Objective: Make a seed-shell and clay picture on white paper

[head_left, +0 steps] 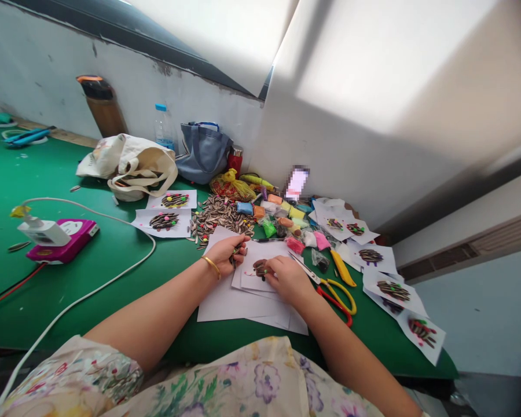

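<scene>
My left hand (226, 256), a gold bangle at its wrist, is curled around several striped sunflower seeds (235, 255). It hovers over the left part of the stacked white paper sheets (219, 301). My right hand (287, 279) is pinched at a small brown shape (259, 267) on the top sheet, where pink marks and a green dot also show. What sits between its fingertips is hidden. Beyond my left hand spreads a heap of sunflower seeds (221, 217). Scissors (330, 286) with yellow and red handles lie right of my right hand.
Colourful packets of modelling clay (295, 213) and a yellow utility knife (342, 268) lie behind the paper. Finished-looking seed pictures (393, 289) line the right edge. To the left are a magenta power strip (63, 240), a white cable (125, 267) and cloth bags (132, 162).
</scene>
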The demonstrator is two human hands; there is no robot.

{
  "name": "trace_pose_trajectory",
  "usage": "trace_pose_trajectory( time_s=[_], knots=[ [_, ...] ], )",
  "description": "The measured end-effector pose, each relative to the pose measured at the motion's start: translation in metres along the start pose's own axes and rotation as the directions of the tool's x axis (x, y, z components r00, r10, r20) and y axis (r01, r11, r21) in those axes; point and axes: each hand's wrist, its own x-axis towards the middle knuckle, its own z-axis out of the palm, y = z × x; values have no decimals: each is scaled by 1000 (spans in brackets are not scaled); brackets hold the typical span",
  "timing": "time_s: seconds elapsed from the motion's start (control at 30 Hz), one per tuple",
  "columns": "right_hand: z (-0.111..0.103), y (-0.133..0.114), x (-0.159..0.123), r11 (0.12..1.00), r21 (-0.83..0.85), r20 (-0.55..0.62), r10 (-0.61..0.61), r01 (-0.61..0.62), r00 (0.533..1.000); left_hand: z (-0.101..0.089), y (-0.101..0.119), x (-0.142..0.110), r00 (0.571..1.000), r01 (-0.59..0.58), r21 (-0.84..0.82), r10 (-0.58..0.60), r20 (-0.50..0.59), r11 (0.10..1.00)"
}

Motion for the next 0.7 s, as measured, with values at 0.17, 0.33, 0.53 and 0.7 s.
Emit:
trace_pose_trajectory(
  time_s=[0.17, 0.33, 0.53, 0.7],
  knots=[
    [-9, -4, 5, 999, 50, -58, 18, -15, 998, 1, 1, -2, 999, 41, -61, -39, 35, 997],
    [-19, -20, 20, 995, 99, -154, -15, 31, 988, 3, 2, -6, 990, 110, -145, -96, 101, 983],
    [-19, -37, 48, 996, 63, -209, -55, 69, 976, 2, 3, -4, 995, 47, -192, -30, 91, 980],
    [-14, -39, 64, 994, 46, -143, -94, 102, 985, 2, 3, -3, 993, 9, -201, 15, 114, 979]
  ],
)
